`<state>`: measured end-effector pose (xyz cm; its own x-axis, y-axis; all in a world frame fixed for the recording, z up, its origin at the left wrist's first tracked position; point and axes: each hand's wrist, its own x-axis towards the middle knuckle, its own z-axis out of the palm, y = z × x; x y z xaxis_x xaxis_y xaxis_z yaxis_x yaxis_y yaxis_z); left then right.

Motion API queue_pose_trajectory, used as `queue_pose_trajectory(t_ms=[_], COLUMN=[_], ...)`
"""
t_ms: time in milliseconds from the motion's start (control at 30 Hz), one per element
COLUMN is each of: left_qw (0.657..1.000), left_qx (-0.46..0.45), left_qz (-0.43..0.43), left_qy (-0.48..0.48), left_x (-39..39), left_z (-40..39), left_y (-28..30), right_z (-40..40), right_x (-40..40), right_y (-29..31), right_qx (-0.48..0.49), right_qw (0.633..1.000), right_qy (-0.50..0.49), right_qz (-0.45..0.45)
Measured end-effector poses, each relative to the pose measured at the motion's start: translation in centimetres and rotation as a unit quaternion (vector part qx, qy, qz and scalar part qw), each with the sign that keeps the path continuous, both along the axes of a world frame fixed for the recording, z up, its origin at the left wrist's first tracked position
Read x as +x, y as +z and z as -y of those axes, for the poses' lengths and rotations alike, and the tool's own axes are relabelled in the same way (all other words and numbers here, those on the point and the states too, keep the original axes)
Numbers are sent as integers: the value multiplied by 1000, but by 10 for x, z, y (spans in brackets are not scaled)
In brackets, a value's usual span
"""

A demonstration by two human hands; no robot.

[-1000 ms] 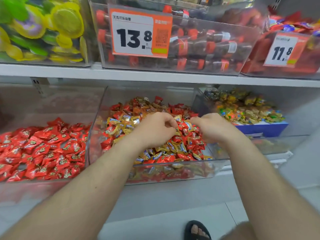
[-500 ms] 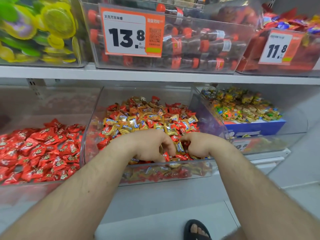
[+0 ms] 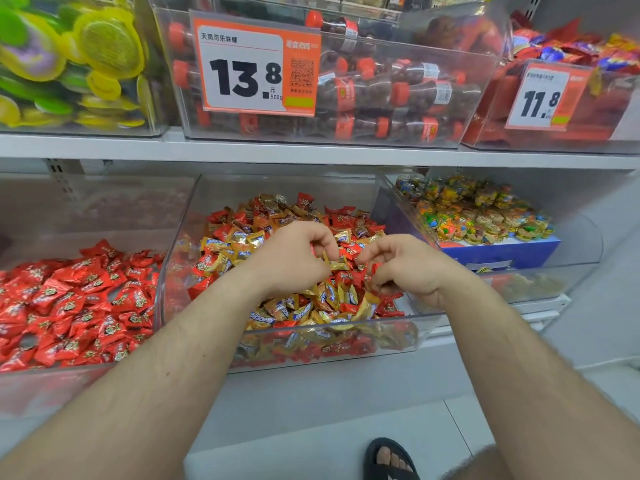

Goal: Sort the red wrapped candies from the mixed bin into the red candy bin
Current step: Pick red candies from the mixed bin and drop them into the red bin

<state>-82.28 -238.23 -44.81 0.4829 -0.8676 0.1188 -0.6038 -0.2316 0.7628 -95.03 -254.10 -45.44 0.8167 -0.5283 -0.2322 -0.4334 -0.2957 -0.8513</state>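
Mixed bin (image 3: 221, 344), clear plastic, centre of the lower shelf: heaped with red and gold wrapped candies, both hands working over the heap near its front wall. Right hand (image 3: 405, 268): fingers curled round red wrapped candies (image 3: 375, 269), apparently gathering several so one trip serves; left hand (image 3: 294, 258): fingers bent down into the heap, pinching at wrappers, though what it holds cannot be told. Red candy bin (image 3: 157, 299), touching the mixed bin's left wall: all-red stock, placed for a short carry leftward.
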Motion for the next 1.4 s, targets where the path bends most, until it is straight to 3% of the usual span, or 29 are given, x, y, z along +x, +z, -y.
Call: queue_pose_trajectory(t_ms=[100,267,367,433,500,600,700,767,867,967,1067,1167,1300,1400], left_qw=[990,916,891,899,930,987,992,953,849,775,748,782,896,919], left_qx=[75,250,278,270,236,128,-4,-67,-138,-161,-141,-106,-55,-18], left_qz=[103,263,324,317,256,75,-123,-294,-508,-610,-648,-614,-437,-393], left_qy=[-69,-170,-153,-137,-115,-55,20,29,43,41,23,25,65,37], left_x=[-7,-24,-28,-28,-21,-6,3,3,2,0,-5,-11,-17,-25], left_z=[16,49,57,56,50,32,15,9,7,7,10,15,25,30], left_y=[-5,-23,-30,-30,-26,-11,4,11,13,10,8,7,0,-3], right_z=[-4,-8,-11,-11,-8,-5,-6,-6,-7,-8,-6,-2,-3,-7], right_x=[-6,-7,-3,2,7,17,25,26,24,18,11,3,-11,-18], right_y=[12,16,9,4,-2,-14,-23,-26,-22,-19,-16,-5,9,15], right_qx=[7,-134,-240,-293,-308,-309,-289,-262,-238,-210,-150,-68,81,171], right_qw=[996,979,965,939,919,896,897,917,929,946,975,996,991,976], right_qy=[-71,-141,-89,-35,1,35,58,52,77,80,47,-31,-88,-85], right_qz=[55,69,-63,-177,-246,-316,-329,-296,-272,-232,-159,-57,57,104])
